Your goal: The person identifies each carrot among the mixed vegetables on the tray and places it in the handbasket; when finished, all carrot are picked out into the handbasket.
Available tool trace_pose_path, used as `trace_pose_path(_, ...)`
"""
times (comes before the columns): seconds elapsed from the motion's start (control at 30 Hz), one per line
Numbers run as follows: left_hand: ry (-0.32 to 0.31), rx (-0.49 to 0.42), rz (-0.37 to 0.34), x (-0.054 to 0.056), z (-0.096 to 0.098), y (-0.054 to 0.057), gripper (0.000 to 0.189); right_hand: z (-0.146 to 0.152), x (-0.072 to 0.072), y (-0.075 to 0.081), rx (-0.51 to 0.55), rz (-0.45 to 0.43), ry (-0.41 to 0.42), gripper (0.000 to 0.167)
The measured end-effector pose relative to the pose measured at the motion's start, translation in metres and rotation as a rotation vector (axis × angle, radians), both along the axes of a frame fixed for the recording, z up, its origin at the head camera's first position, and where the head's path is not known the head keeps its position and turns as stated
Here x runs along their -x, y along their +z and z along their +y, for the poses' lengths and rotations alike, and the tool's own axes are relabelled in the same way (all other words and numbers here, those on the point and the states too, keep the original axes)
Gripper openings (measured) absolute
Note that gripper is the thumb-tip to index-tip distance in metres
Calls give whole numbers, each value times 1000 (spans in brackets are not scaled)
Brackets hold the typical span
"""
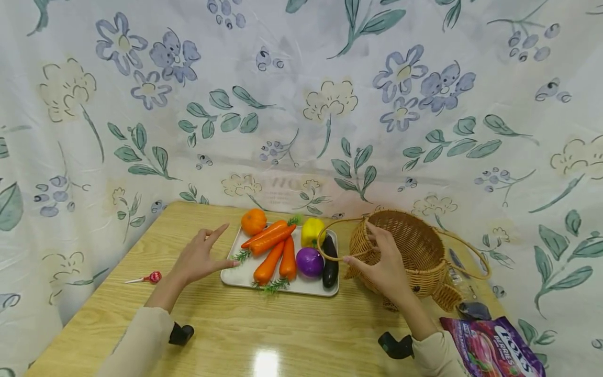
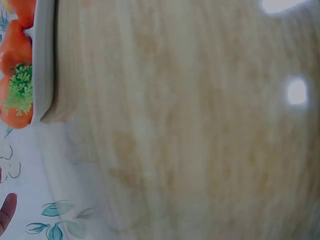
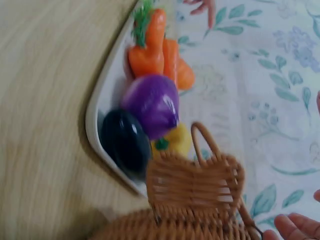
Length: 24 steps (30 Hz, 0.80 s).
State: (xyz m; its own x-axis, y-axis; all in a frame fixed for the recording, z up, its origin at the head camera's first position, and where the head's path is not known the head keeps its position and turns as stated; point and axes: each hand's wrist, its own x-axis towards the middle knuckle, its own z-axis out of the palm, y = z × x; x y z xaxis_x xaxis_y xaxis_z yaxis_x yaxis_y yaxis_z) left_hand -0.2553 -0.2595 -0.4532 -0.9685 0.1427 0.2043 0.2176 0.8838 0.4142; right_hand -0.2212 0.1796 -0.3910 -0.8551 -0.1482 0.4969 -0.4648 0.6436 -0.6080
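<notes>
In the head view, my left hand (image 1: pixel 200 256) hovers at the left end of a white tray (image 1: pixel 301 286), thumb and fingers spread, holding nothing. The tray carries several toy carrots (image 1: pixel 270 241), an orange pumpkin-like fruit (image 1: pixel 254 222), a yellow bell pepper (image 1: pixel 312 230), a purple onion (image 1: pixel 309 263) and a dark eggplant (image 1: pixel 331 267). To its right stands a wicker basket (image 1: pixel 410 235) with looped handles. My right hand (image 1: pixel 388 264) is spread in front of the basket, its thumb tip beside the left handle (image 1: pixel 330 256). Fingertips (image 3: pixel 295 227) show beside the basket in the right wrist view.
A red lollipop (image 1: pixel 154 277) lies on the wooden table (image 1: pixel 235 335) to the left. At the right edge is a purple berry candy bag (image 1: pixel 494 348), with clear packaging (image 1: pixel 464 285) behind it. A floral curtain (image 1: pixel 282 131) hangs along the back.
</notes>
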Motion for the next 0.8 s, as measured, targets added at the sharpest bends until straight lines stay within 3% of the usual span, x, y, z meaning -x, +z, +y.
trace_pose_path(0.33,-36,-166,-165,0,-2,-17,100,-32,-15,-18,81,2,3,85)
trace_pose_path(0.57,-75,-256,-190,3,-6,-27,93,-54,-24,-26,97,13,-3,82)
trace_pose_path(0.8,-78,-314,-232,9,-7,-42,92,-70,-28,-33,147,-21,51,79)
